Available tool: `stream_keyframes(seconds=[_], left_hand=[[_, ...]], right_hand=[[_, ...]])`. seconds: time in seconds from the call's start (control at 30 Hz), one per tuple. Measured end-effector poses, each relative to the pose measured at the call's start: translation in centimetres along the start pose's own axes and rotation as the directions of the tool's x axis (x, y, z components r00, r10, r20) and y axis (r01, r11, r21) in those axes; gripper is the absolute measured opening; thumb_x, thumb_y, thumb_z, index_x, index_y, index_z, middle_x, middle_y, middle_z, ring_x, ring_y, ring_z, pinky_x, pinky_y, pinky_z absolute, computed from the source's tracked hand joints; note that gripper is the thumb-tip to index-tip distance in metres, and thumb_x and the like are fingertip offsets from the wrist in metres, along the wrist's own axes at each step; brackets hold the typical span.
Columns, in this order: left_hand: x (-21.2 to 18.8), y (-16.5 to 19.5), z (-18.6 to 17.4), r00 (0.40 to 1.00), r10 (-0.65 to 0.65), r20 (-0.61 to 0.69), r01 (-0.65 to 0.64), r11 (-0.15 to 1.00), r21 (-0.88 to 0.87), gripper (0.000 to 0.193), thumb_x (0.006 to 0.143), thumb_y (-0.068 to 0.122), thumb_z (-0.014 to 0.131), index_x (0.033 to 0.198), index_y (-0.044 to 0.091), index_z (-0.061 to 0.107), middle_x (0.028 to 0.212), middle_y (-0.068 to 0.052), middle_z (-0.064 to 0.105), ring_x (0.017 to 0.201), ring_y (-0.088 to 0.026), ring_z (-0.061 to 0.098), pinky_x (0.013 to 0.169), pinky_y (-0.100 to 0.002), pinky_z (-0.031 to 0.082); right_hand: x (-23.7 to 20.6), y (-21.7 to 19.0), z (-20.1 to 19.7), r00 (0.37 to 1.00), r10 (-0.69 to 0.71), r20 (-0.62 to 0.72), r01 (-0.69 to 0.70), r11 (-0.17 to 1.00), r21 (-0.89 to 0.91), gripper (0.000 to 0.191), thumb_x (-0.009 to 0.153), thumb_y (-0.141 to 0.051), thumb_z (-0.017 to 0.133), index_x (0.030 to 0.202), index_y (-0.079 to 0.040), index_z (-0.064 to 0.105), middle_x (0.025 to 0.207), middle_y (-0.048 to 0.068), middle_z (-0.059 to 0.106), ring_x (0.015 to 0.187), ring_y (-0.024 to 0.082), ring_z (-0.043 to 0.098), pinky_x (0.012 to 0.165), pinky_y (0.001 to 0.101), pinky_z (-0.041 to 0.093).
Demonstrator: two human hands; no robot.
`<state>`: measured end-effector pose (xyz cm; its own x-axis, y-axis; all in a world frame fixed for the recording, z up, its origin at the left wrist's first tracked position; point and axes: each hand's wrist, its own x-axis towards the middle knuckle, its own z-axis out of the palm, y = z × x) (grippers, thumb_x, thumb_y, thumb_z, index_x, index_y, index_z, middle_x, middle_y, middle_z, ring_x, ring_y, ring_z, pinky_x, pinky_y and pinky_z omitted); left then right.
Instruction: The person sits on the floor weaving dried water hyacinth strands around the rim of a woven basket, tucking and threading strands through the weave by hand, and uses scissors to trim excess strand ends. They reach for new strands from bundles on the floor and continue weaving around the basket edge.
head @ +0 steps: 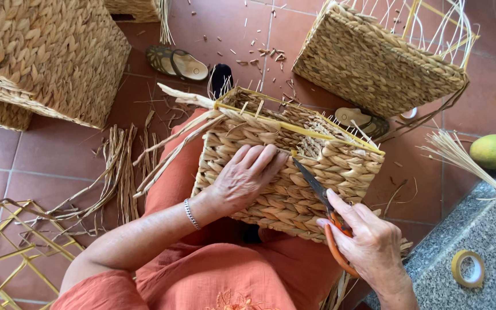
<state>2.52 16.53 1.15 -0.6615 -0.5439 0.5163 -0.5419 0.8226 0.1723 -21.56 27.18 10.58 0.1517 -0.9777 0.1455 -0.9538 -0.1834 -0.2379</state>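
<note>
The left hand [242, 178] lies flat on the woven basket [294, 172], steadying it; the right hand [368, 241] grips orange scissors [325, 209], blades at the rim.

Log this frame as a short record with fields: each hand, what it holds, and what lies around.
left hand: flat on the side of a woven basket on the lap
right hand: holds orange-handled scissors, blades at the basket's rim
floor: loose straw strips, sandals, yellow wire frame
nearby: two more woven baskets, tape roll, green fruit
</note>
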Motion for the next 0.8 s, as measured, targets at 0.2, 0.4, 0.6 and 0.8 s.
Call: stream_keyframes(seconds=[0.2, 0.4, 0.6, 0.8], left_hand=[[-0.7, -0.4, -0.2, 0.999, -0.029, 0.024, 0.031, 0.997, -0.076, 0.058, 0.089, 0.015, 0.056, 0.144, -0.004, 0.051, 0.133, -0.017, 0.049, 0.121, -0.032, 0.052, 0.106, -0.044, 0.044], [0.1, 0.3, -0.1, 0.997, -0.078, 0.021, 0.08, 0.983, -0.163, 0.058, 0.083, 0.01, 0.063, 0.138, -0.006, 0.055, 0.133, -0.019, 0.049, 0.12, -0.034, 0.052, 0.104, -0.047, 0.046], [-3.9, -2.1, -3.4, 0.961, -0.215, -0.171, 0.128, 0.9, -0.416, 0.049, 0.08, -0.002, 0.071, 0.128, 0.003, 0.061, 0.12, -0.015, 0.059, 0.107, -0.034, 0.059, 0.094, -0.045, 0.05], [-3.8, -4.1, -4.3, 0.886, -0.43, -0.174, 0.329, 0.847, -0.417, 0.04, 0.094, 0.004, 0.077, 0.129, 0.002, 0.058, 0.107, -0.013, 0.065, 0.093, -0.027, 0.065, 0.083, -0.039, 0.055]], right_hand=[[-0.5, 0.0, -0.2, 0.999, 0.053, 0.002, -0.053, 0.994, 0.1, 0.063, 0.07, -0.024, 0.089, 0.129, -0.015, 0.069, 0.069, 0.004, 0.061, 0.052, 0.018, 0.06, 0.051, 0.035, 0.05], [-0.2, -0.4, -0.3, 0.997, -0.003, -0.083, 0.015, 0.989, 0.147, 0.059, 0.074, -0.022, 0.088, 0.129, -0.013, 0.069, 0.074, 0.003, 0.061, 0.057, 0.015, 0.06, 0.053, 0.0322, 0.05], [0.8, 0.6, 0.1, 0.992, -0.017, -0.125, 0.022, 0.999, 0.043, 0.079, 0.063, -0.038, 0.094, 0.131, -0.009, 0.066, 0.079, 0.005, 0.058, 0.065, 0.022, 0.055, 0.062, 0.0395, 0.049], [2.8, 1.5, 1.8, 0.957, -0.229, -0.177, 0.213, 0.972, -0.102, 0.08, 0.071, -0.05, 0.091, 0.134, -0.009, 0.064, 0.088, 0.004, 0.058, 0.076, 0.022, 0.057, 0.068, 0.0408, 0.044]])
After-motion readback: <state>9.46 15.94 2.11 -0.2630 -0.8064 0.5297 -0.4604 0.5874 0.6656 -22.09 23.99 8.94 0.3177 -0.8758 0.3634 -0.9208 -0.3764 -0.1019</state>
